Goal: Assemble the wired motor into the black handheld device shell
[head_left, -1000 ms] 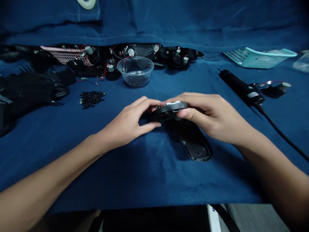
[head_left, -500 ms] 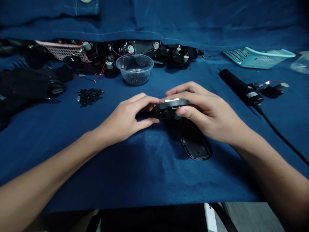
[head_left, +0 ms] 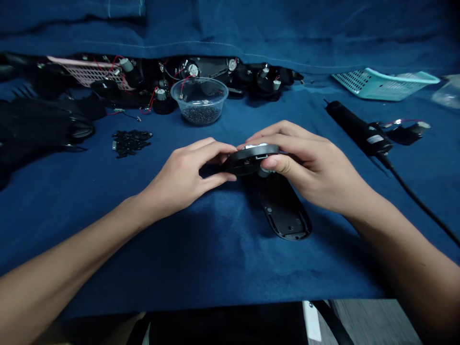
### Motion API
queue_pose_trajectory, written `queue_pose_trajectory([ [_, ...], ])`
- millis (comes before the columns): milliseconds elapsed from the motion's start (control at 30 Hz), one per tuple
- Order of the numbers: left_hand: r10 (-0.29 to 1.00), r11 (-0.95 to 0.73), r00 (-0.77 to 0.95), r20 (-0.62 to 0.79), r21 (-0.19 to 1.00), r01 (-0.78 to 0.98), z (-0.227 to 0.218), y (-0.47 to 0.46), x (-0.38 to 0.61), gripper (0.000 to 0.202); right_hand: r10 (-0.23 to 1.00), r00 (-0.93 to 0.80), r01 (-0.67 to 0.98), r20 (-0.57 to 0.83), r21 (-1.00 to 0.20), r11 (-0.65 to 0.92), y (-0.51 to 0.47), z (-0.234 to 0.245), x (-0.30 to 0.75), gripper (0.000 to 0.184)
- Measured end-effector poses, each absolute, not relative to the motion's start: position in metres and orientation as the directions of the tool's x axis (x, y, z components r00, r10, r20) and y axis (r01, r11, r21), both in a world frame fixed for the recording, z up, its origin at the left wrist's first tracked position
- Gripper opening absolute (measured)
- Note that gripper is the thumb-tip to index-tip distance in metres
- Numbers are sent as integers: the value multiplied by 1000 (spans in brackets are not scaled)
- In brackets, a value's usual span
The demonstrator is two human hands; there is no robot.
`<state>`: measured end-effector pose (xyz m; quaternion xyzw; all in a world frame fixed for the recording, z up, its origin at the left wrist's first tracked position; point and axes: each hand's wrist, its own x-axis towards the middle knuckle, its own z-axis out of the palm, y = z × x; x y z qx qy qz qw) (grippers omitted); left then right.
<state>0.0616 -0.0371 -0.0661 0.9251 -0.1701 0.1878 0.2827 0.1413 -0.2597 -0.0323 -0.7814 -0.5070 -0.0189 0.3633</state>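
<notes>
Blue cloth (head_left: pixel 172 268) covers the table. Near edge runs below the hands; widest open room between. Hanging fabric (head_left: pixel 251 28) limits height at the back. Turquoise basket (head_left: pixel 388 86) far right. Corded black tool (head_left: pixel 354 127) well apart from the right hand; cable (head_left: pixel 424 194) trails down the right side.

Right hand (head_left: pixel 312 165): half closed, thumb on the near rim, fingers over the top of a round black part (head_left: pixel 251 154). Left hand (head_left: pixel 189 167): curled in a C, thumb and fingertips pinching its left edge.

Long black shell (head_left: pixel 287 211) lies underneath, near end exposed; whether joined to the part, cannot tell. Clear bowl (head_left: pixel 200 103) stands beyond, cloth between it and the fingers.

Round part: between the hands, above the shell, seen nearly edge-on. Judged light, stiff, a little slippery; best taken by opposite rims. White piece (head_left: pixel 261 144) on top and grey cylinder (head_left: pixel 264 171) below may be fragile.

Small black pieces (head_left: pixel 131 143) heaped beyond the left wrist.
</notes>
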Motion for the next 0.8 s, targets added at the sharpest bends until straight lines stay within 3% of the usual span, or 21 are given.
queue_pose_trajectory([
  [600, -196, -778, 867, 457, 465, -421, -67, -40, 61, 30, 796, 485, 798, 363, -557, -232, -261, -30, 143, 34],
  [800, -228, -776, 885, 406, 473, -417, -65, -42, 59, 38, 738, 608, 667, 293, -692, -275, -262, -32, 144, 39],
])
